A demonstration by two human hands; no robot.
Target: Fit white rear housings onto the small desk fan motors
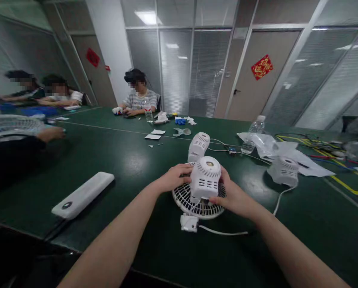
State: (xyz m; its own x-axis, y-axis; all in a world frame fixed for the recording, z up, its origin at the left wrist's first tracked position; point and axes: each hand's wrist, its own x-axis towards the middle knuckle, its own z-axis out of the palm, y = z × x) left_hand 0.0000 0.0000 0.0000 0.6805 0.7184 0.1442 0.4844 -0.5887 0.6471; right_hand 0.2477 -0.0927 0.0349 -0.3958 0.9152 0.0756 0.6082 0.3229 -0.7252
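A white fan motor housing [205, 178] with slotted vents stands on a round white fan grille [185, 196]. My left hand [176, 178] is against its left side with the fingers curled round it. From the right, my right hand [232, 195] grips the same housing, thumb near its lower front edge. The grille lies flat under both hands, partly covered. Just in front of it is a small white plastic part [189, 223] with a white cable [223, 232] running right. Behind the held housing is a second white housing [198, 146].
A white power bank [83, 195] lies left on the green table [122, 216]. Another white housing [283, 171] with a cable, a plastic bottle [253, 134] and crumpled white sheets [307, 160] are at the right. A co-worker [140, 96] sits across; other people are at the left.
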